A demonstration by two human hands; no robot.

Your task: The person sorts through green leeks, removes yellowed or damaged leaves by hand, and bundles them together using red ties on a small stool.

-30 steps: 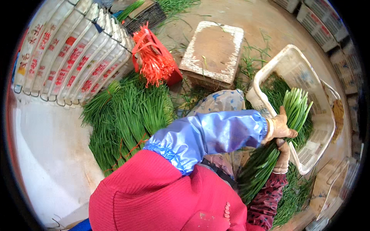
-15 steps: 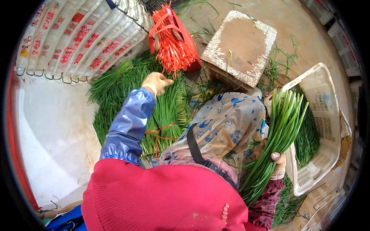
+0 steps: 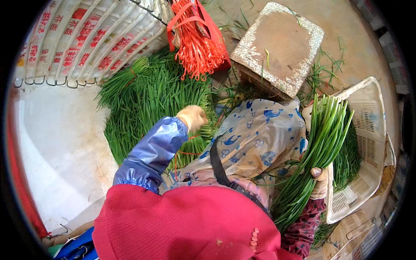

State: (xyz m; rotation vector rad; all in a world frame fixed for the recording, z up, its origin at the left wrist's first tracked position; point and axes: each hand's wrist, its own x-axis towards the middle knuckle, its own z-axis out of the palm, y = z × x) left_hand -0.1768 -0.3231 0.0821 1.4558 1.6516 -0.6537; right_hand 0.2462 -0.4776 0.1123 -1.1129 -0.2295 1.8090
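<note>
Green stalks (image 3: 320,145) are being clamped in the right grip (image 3: 320,183); whether the left grip (image 3: 193,117) is being closed cannot be told.

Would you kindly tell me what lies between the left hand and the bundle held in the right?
From the left hand to the bundle, the head view shows the green heap's edge, then a blue-printed cover.

A pale glove (image 3: 187,115) covers the left hand (image 3: 193,118), meeting a glossy blue oversleeve (image 3: 152,145) with gathered ends. The right sleeve (image 3: 307,223) is maroon, dark-spotted; the knit top (image 3: 186,221) crimson; the lap covering (image 3: 260,134) translucent with blue prints.
</note>
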